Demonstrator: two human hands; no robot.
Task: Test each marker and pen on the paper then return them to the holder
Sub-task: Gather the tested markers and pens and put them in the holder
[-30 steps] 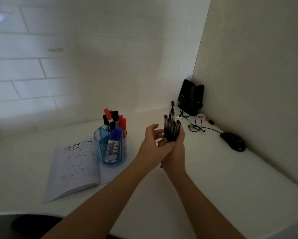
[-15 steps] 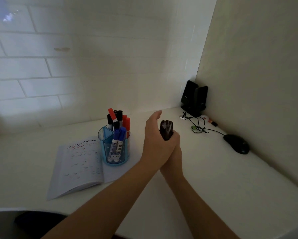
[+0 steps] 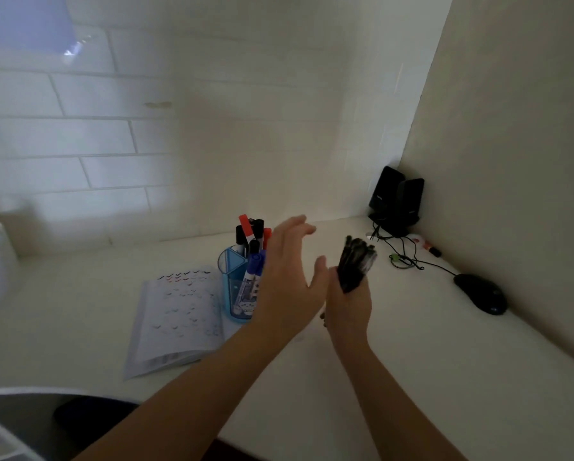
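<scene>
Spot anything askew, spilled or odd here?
Nothing spilled or damaged. Black cables lie in a loose tangle by the two black speakers; the right hand grips a bundle of dark pens outside the translucent blue plastic holder.

One bundle of dark pens (image 3: 357,266), ends upward, gripped in the right hand (image 3: 348,304). The translucent blue plastic holder (image 3: 234,287) stands upright, containing red, black and blue markers (image 3: 249,234). The white paper booklet (image 3: 176,314) lies open with coloured ticks, the holder at its right edge.

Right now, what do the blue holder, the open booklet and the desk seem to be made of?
Holder: likely translucent blue plastic, glossy; the marker barrels show through its wall.
Booklet: thin matte paper; stacked page edges show at its near side.
Desk: smooth white surface, maybe laminate; the dim light leaves it open.
</scene>
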